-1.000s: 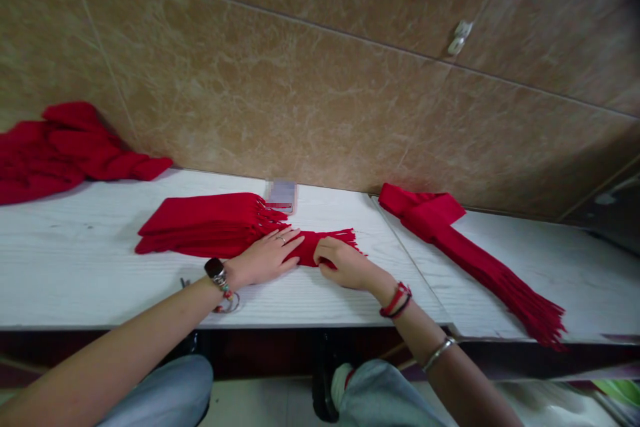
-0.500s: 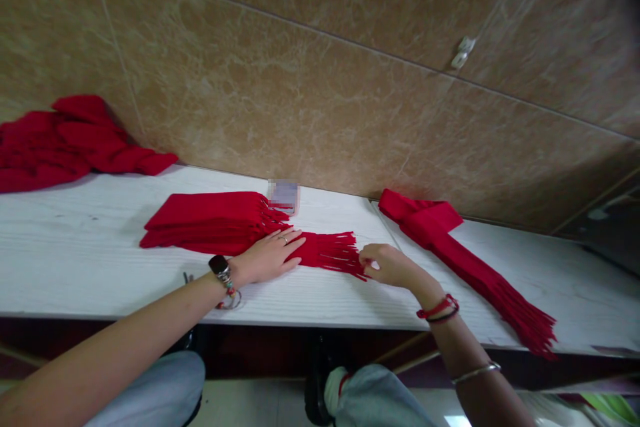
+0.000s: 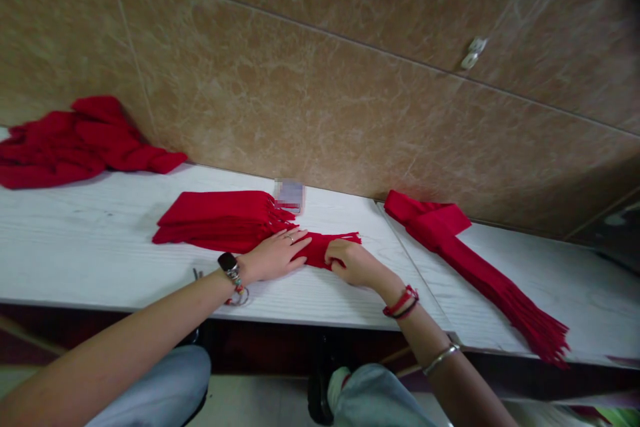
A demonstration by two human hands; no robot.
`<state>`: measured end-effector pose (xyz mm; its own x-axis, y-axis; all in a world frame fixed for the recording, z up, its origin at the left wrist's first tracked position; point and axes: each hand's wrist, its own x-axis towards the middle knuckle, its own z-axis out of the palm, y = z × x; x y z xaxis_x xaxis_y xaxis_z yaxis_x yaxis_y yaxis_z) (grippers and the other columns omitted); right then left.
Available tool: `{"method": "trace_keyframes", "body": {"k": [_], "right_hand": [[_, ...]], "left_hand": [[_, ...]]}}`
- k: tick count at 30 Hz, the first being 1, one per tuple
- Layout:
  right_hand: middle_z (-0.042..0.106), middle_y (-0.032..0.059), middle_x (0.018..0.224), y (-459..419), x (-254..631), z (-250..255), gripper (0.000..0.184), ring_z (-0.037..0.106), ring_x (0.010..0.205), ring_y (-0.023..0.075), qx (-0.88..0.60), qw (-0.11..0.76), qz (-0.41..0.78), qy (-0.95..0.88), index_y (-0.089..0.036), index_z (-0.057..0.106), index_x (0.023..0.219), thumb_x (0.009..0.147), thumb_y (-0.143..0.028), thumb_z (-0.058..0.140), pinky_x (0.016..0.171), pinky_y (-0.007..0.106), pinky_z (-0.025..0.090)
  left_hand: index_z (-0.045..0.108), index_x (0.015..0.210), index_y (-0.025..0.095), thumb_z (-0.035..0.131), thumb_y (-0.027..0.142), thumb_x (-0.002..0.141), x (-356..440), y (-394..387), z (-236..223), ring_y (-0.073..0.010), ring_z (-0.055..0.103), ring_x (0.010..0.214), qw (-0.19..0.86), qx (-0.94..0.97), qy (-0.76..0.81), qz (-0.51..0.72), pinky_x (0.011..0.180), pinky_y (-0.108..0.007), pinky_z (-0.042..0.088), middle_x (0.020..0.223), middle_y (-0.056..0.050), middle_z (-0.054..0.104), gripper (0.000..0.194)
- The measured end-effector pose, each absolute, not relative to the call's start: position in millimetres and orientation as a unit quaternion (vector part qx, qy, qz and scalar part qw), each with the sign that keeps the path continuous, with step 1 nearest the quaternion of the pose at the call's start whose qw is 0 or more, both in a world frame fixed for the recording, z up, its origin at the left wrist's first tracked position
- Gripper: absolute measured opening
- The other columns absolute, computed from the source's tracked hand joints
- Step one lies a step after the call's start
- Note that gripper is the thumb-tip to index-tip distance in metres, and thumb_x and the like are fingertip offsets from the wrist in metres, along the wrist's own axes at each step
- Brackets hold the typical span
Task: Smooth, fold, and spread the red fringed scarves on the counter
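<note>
A folded red scarf [image 3: 220, 213] with fringed ends lies in the middle of the white table [image 3: 150, 280]. My left hand [image 3: 274, 257] is spread flat on its near side, beside the fringe of the upper layers. Just right of it, my right hand [image 3: 357, 263] has its fingers curled closed over the fringe of the scarf's lower end. That hand covers most of this fringe; a few strands show beyond the knuckles.
On the right, another red scarf [image 3: 475, 273] lies loosely folded, its fringe at the table's front edge. A crumpled heap of red cloth [image 3: 80, 147] rests at the far left against the tiled wall [image 3: 300, 93]. A small flat pack [image 3: 291, 193] touches the middle scarf's fringe.
My right hand has moved left from the tips of the fringe to its base, closer to my left hand. My left hand stays on the scarf. The view has shifted slightly.
</note>
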<state>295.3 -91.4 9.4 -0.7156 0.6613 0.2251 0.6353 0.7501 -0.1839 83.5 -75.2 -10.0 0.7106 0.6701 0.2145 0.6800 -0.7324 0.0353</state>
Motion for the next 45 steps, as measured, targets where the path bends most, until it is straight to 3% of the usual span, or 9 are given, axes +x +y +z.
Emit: {"method": "trace_keyframes", "body": {"k": [14,20,22,28,39,45], "right_hand": [[0.055,-0.0001,0.059,-100,358,18,0.023,0.047,0.056,0.0119,-0.421,0.097,0.04,-0.901,-0.018,0.055,0.057,0.065,-0.001,0.042,0.057,0.023,0.038],[0.06,0.0042,0.076,-95,332,37,0.022,0.055,0.073,0.0143,-0.352,0.248,0.042,-0.902,-0.018,0.061,0.07,0.072,-0.004,0.044,0.069,0.027,0.045],[0.061,0.0062,0.081,-87,313,35,0.021,0.054,0.079,0.0156,-0.353,0.259,0.022,-0.899,-0.017,0.061,0.077,0.074,-0.006,0.044,0.074,0.028,0.045],[0.059,0.0042,0.074,-65,289,11,0.019,0.051,0.072,0.0147,-0.425,0.145,0.011,-0.893,-0.017,0.056,0.069,0.069,-0.003,0.044,0.07,0.025,0.041],[0.057,0.0022,0.066,-69,373,11,0.018,0.049,0.061,0.0133,-0.5,0.089,0.009,-0.861,-0.017,0.056,0.064,0.065,-0.006,0.042,0.061,0.024,0.038],[0.057,0.0052,0.077,-77,354,30,0.018,0.052,0.075,0.0157,-0.428,0.218,0.007,-0.877,-0.017,0.058,0.07,0.067,-0.005,0.045,0.071,0.028,0.042]], "left_hand": [[0.038,0.131,0.016,0.034,0.037,0.09,82,-75,-12,-0.0172,0.027,0.13,0.028,-0.927,-0.357,-0.11,0.105,-0.03,0.018,0.139,-0.008,0.036,0.046],[0.041,0.129,0.013,0.036,0.038,0.089,83,-72,-14,-0.0199,0.031,0.127,0.026,-0.928,-0.351,-0.121,0.105,-0.032,0.021,0.136,-0.01,0.04,0.047],[0.042,0.128,0.014,0.035,0.039,0.09,83,-71,-16,-0.02,0.032,0.127,0.03,-0.928,-0.351,-0.125,0.104,-0.033,0.022,0.135,-0.01,0.041,0.047],[0.041,0.128,0.012,0.033,0.037,0.091,82,-72,-15,-0.0206,0.03,0.128,0.051,-0.931,-0.343,-0.109,0.105,-0.033,0.021,0.137,-0.011,0.039,0.046],[0.036,0.133,0.015,0.03,0.037,0.092,81,-72,-15,-0.0201,0.029,0.129,0.046,-0.935,-0.337,-0.103,0.105,-0.033,0.02,0.139,-0.008,0.037,0.047],[0.039,0.131,0.014,0.032,0.036,0.091,81,-69,-16,-0.0211,0.03,0.128,0.055,-0.936,-0.329,-0.113,0.104,-0.034,0.021,0.137,-0.009,0.04,0.046]]}}
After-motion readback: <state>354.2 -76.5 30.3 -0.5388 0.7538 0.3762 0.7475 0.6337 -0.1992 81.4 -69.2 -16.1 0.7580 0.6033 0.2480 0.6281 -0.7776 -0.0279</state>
